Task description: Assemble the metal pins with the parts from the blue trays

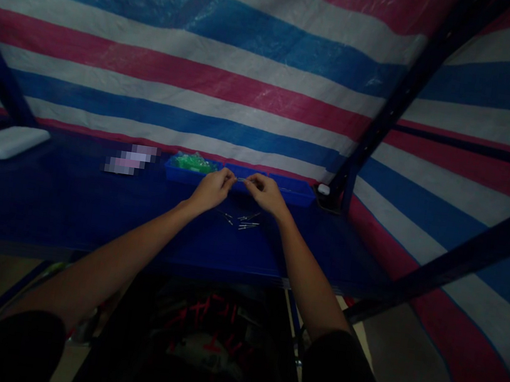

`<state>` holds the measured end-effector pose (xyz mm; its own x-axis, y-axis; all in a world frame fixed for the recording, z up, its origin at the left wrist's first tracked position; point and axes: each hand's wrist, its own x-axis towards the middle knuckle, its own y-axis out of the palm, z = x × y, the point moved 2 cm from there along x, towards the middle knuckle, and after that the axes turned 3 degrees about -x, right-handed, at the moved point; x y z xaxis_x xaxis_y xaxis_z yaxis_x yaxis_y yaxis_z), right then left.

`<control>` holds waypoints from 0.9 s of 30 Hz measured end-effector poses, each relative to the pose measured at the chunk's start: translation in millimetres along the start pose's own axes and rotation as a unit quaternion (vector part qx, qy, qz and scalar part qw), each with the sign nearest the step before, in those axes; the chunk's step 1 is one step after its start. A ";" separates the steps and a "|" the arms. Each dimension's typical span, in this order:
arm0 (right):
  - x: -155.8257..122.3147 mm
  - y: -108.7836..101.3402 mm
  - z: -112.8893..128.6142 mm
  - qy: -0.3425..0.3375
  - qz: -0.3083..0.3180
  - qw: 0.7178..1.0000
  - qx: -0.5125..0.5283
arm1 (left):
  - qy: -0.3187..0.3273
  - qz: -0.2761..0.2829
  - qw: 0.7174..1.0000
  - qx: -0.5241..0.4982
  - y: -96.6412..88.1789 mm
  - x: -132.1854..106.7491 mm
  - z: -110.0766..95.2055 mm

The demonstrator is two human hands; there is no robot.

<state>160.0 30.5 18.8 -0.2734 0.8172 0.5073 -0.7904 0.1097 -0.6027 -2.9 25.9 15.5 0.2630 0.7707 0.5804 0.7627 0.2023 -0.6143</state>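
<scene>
My left hand (213,189) and my right hand (266,194) meet in front of the blue bins, fingertips pinched. Between them runs a thin, shiny rod (240,179), gripped at both ends; its exact kind is too small and dim to make out. Below the hands, several slim metallic pieces (249,226) lie loose on the blue table (209,245). The left blue bin (176,174) holds green items in clear plastic (192,162). Partly hidden behind my hands is a middle bin (244,171). A right bin (299,196) has thin pieces in it.
A white device (8,142) lies at the table's left, with a blurred-out item (131,160) nearer the bins. At the right, a small white object (323,189) rests on a dark holder by a blue post (349,188). Striped sheeting (195,75) hangs behind.
</scene>
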 end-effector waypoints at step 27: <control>-3.4 2.7 10.8 -0.039 -0.042 0.997 -0.056 | -0.009 -0.026 0.999 0.032 -5.4 -2.6 -9.5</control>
<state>152.8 21.9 22.1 -0.2539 0.7564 0.6029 -0.7471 0.2426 -0.6189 -2.1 17.1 22.4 0.2132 0.7692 0.6024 0.7359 0.2792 -0.6169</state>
